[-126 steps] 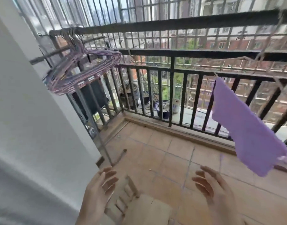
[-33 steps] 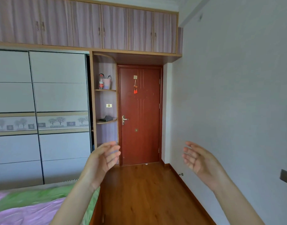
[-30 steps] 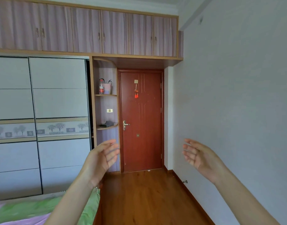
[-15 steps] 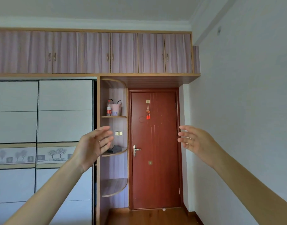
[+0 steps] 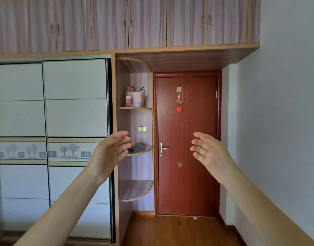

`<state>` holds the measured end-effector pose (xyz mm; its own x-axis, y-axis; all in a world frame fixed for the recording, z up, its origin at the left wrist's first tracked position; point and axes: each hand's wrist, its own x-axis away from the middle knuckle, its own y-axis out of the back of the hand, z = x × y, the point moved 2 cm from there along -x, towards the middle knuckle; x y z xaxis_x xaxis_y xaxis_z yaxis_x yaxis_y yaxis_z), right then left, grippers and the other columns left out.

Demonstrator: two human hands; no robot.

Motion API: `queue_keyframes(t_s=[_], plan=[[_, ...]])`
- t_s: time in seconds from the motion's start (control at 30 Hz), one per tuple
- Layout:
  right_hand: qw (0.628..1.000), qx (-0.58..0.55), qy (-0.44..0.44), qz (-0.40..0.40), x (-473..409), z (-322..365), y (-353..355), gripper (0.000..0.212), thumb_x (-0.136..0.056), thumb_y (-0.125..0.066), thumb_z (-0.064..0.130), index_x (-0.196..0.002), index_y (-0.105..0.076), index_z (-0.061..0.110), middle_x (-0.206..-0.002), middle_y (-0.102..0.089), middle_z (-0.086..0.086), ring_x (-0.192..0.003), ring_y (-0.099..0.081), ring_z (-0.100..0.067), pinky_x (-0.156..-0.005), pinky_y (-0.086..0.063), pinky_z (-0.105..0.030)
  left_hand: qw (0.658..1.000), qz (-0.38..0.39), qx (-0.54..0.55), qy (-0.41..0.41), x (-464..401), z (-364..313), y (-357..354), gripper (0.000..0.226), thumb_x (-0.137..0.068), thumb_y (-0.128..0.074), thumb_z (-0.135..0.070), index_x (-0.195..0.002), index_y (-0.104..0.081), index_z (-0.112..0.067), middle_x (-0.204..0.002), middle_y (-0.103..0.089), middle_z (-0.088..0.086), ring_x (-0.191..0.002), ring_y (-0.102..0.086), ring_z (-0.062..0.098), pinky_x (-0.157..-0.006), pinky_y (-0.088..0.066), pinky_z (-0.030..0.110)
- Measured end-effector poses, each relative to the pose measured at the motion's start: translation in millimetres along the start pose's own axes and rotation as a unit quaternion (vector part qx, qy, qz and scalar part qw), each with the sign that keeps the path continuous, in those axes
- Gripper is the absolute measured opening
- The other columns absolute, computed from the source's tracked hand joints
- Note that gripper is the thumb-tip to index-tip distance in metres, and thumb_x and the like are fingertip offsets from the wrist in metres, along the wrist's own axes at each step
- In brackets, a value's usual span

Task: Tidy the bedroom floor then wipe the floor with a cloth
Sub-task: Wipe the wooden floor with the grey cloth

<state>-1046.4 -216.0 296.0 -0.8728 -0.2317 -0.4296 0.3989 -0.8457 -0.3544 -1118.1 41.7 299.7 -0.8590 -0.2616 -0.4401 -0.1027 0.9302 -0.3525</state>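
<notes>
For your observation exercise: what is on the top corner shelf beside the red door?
On the top corner shelf stand a clear bottle with a red cap and label, and a pink container beside it. Dark handles poke out; its contents are hidden by its wall.

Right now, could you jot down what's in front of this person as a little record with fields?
left hand: raised, fingers relaxed, holding nothing
right hand: raised, fingers relaxed, holding nothing
door: red, closed
corner shelves: plastic bottle and pink container on top shelf; dark cloth on middle shelf
floor: wood, small white scrap by the door
</notes>
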Motion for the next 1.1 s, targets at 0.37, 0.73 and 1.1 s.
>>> queue_keyframes(t_s=[0.37,0.73,1.1], plan=[[1.000,0.020,-0.014,0.017,-210.6,-116.6,10.0,0.017,-0.092,-0.049,0.012,-0.099,-0.065,0.012,-0.084,-0.063,-0.005,-0.070,-0.061,-0.015,-0.068,-0.050,-0.024,1.000,-0.009,-0.023,0.019,-201.1,101.8,70.5,0.023,-0.095,-0.039,-0.013,-0.099,-0.062,-0.014,-0.074,-0.069,-0.007,-0.066,-0.065,0.005,-0.067,-0.050,0.017],[0.998,-0.020,-0.047,0.041,-376.8,-228.4,45.4,0.040,-0.067,-0.075,0.031,-0.100,-0.064,0.011,-0.093,-0.068,-0.011,-0.077,-0.069,-0.018,-0.069,-0.057,-0.024,0.997,-0.038,-0.004,0.071,-364.8,193.1,133.9,0.027,-0.096,-0.037,-0.019,-0.102,-0.063,-0.014,-0.080,-0.072,-0.003,-0.075,-0.070,0.009,-0.074,-0.052,0.022],[0.992,-0.024,-0.110,0.050,-580.1,-336.1,99.2,0.024,-0.092,-0.048,0.017,-0.111,-0.061,0.010,-0.106,-0.067,-0.011,-0.092,-0.066,-0.022,-0.091,-0.047,-0.036,0.991,-0.115,0.006,0.065,-543.0,304.1,168.5,0.028,-0.097,-0.036,-0.019,-0.101,-0.064,-0.015,-0.096,-0.070,0.003,-0.079,-0.071,0.009,-0.083,-0.045,0.028]])
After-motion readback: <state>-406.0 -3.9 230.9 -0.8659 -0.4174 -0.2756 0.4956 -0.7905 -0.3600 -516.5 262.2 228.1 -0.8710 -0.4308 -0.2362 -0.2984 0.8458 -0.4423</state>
